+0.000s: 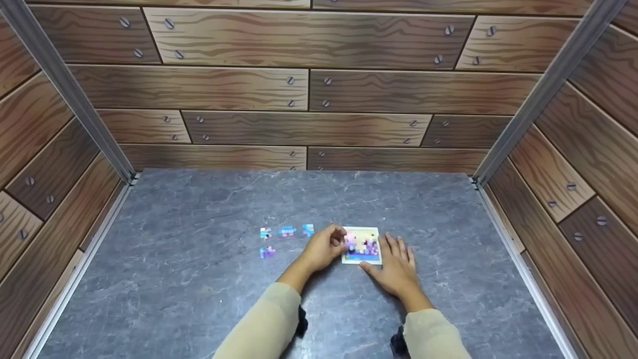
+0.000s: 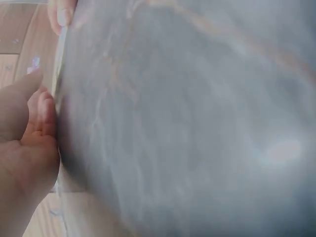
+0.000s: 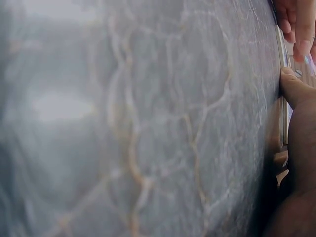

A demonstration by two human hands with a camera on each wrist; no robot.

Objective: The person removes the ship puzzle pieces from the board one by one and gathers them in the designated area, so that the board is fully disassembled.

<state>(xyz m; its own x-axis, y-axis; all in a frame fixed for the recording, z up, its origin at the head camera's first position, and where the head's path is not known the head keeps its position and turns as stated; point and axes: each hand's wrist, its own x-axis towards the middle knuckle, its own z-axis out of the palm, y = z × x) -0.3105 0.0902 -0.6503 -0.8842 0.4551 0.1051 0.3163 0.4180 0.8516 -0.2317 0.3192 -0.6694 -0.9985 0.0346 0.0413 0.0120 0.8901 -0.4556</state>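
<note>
A small jigsaw puzzle in a pale frame (image 1: 369,231) lies on the grey marbled table, its picture in pink, yellow, purple and blue. Over its left edge is my left hand (image 1: 321,248), thumb and forefinger pinching a small purplish puzzle piece (image 2: 35,63), which also shows at the fingertips in the right wrist view (image 3: 309,61). My right hand (image 1: 397,269) rests flat along the frame's right side, fingers spread and fairly straight, thumb at the bottom edge. Part of the puzzle's left side is hidden behind the left fingers.
Several loose puzzle pieces lie left of the frame: a blue one (image 1: 308,230), a blue and pink one (image 1: 287,231), a multicoloured one (image 1: 265,233) and a purple one (image 1: 267,252). Wood-patterned walls (image 1: 309,89) with metal corner posts (image 1: 528,109) enclose the table (image 1: 199,299).
</note>
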